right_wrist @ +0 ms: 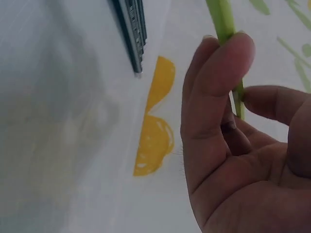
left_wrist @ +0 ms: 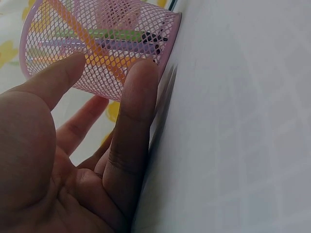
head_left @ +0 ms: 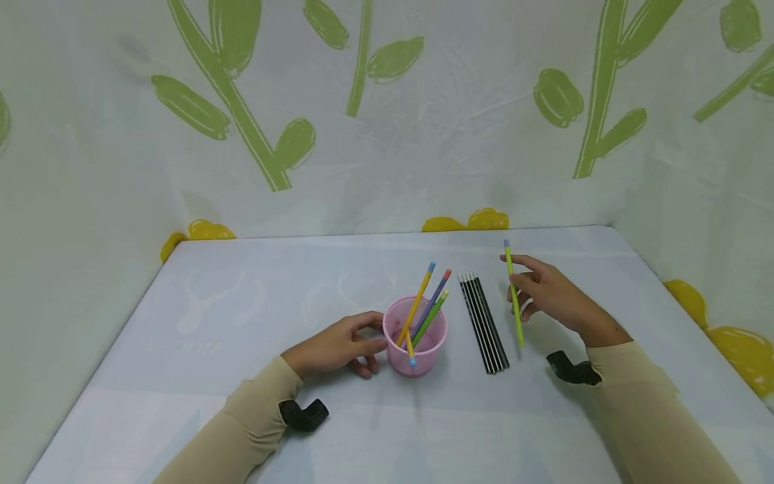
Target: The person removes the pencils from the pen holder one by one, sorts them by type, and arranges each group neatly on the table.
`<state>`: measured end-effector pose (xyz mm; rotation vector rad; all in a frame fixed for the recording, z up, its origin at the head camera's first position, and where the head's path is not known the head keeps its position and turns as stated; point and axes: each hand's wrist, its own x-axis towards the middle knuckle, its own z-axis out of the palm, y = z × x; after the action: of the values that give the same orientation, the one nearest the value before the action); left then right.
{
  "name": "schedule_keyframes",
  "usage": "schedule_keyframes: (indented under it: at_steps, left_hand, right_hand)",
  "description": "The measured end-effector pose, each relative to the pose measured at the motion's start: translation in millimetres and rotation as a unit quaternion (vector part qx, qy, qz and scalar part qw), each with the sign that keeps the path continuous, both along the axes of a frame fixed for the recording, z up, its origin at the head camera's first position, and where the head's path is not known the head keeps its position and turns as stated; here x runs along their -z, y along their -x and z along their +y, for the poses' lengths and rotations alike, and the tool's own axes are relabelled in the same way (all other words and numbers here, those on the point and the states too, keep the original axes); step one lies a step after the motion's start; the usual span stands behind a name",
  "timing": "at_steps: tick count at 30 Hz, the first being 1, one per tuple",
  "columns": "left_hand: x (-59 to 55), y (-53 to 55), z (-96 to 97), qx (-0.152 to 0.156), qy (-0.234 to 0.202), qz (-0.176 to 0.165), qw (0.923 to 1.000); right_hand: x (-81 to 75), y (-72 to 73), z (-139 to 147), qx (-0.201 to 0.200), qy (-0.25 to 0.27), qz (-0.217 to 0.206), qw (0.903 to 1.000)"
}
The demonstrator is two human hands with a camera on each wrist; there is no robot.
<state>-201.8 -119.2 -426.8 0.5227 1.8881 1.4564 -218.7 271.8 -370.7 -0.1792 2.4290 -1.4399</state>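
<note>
A pink mesh pencil cup (head_left: 402, 365) stands upright on the table, holding several coloured pencils. An orange pencil (head_left: 418, 298), a purple one (head_left: 441, 285) and a green one (head_left: 433, 313) lean to the right; a shorter-looking orange one (head_left: 410, 347) tips towards the front. My left hand (head_left: 338, 344) rests at the cup's left side, fingers loosely bent against or very near the mesh wall (left_wrist: 116, 19). To the right, my right hand (head_left: 559, 296) pinches a yellow-green pencil (head_left: 518, 321) between thumb and fingers, its purple-tipped end upward. Part of that pencil (right_wrist: 222, 19) shows beyond my fingertips.
Between the cup and my right hand, several black pencils (head_left: 486, 329) lie side by side in a neat row. The white table (head_left: 199, 376) meets a pale backdrop (head_left: 459, 148) with green leaf prints along its far edge. Black wrist mounts (head_left: 304, 415) sit at both sleeves.
</note>
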Motion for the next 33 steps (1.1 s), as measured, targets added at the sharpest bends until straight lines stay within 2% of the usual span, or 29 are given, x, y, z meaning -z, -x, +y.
schedule_keyframes:
  at_steps: [7, 18, 24, 33]
  left_hand:
    - [2.7, 0.2, -1.4, -0.002, 0.001, -0.003, 1.0000]
    - [3.4, 0.0, -1.6, -0.001, 0.003, -0.002, 1.0000]
    - [4.0, 0.7, -0.7, 0.001, 0.006, 0.001, 1.0000]
    - [1.9, 1.0, 0.4, 0.003, 0.005, 0.003, 1.0000]
  right_hand:
    - [10.4, 6.2, 7.9, -0.018, -0.030, -0.033, 0.9988]
    - [22.1, 10.9, 16.0, -0.015, -0.082, -0.068, 0.9942]
    - [25.8, 10.9, 21.0, -0.025, -0.107, -0.066, 0.9917]
    - [24.1, 8.8, 21.1, -0.030, -0.172, -0.047, 0.9835]
